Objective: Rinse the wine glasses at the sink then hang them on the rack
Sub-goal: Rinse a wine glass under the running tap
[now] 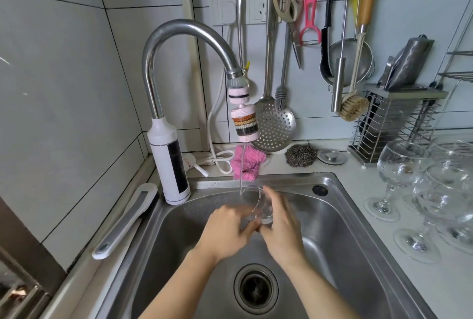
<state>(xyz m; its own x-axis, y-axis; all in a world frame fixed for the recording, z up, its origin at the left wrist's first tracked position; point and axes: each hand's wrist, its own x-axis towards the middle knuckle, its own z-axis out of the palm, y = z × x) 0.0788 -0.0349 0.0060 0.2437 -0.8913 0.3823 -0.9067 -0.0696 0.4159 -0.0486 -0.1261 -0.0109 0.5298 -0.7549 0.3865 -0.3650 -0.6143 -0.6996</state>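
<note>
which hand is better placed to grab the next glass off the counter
Right, probably. Both hands hold the wine glass over the sink, but the right hand is on the side nearest the waiting glasses on the counter; the left hand would have to cross over.

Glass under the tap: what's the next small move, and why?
Probably rotate the glass slightly under the stream. The left hand and right hand hold it tilted over the sink, and the thin stream meets only one spot at its rim, so other parts likely get no water.
</note>
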